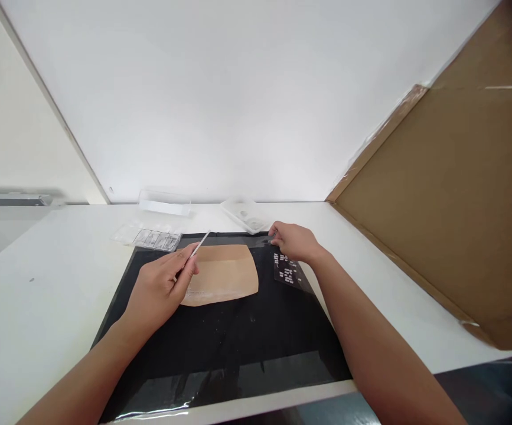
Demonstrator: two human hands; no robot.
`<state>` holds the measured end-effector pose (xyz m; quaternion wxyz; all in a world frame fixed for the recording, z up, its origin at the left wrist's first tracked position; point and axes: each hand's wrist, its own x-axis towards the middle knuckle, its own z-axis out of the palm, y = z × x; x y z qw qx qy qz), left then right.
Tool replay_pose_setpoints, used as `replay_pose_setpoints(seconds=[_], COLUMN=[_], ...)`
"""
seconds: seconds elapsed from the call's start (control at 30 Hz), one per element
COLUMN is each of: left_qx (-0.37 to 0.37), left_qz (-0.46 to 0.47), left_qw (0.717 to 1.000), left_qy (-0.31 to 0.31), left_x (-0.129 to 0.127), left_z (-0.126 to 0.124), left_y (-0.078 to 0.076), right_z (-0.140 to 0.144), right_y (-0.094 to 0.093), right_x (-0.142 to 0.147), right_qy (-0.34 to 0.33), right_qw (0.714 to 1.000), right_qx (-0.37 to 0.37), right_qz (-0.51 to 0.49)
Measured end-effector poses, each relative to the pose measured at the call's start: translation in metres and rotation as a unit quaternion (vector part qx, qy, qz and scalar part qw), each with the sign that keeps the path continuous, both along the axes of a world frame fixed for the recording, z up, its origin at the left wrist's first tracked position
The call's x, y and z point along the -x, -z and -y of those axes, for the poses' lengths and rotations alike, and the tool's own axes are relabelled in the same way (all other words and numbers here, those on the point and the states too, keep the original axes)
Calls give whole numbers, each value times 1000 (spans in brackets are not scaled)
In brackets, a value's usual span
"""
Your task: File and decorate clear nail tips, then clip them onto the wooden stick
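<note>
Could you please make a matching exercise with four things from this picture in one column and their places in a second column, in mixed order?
Things:
1. thin metal tool
2. tan sheet
3. dark card with white marks
4. clear tray

Places:
A. on the white table, beyond the far edge of the black mat
B. held in the left hand
C. under the wrist of the right hand
D. flat on the mat, between the two hands

Pairs: 1-B, 2-D, 3-C, 4-A

On the mat [238, 336], the pad [227, 274] lies left of the sheet [287, 273]; trays [202, 215] behind.
</note>
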<state>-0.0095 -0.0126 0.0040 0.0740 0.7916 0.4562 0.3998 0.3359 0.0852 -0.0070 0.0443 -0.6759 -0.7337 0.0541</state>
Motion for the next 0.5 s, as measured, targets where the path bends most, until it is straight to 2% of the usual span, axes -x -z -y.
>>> replay_pose_setpoints(seconds=[0.17,0.27,0.5], left_qx=[-7,0,-3], left_qz=[-9,-14,-15], left_qw=[1000,1000,1000], left_qy=[-7,-12,-20], left_x=[-2,-2,0], left_z=[0,0,-2], left_y=[-2,-2,0], right_z=[2,3,0], right_y=[-6,-8,-3], right_x=[-36,-48,-39], right_qy=[71,95,85], right_qw=[997,995,996], right_qx=[16,21,7], right_qz=[0,-2,3])
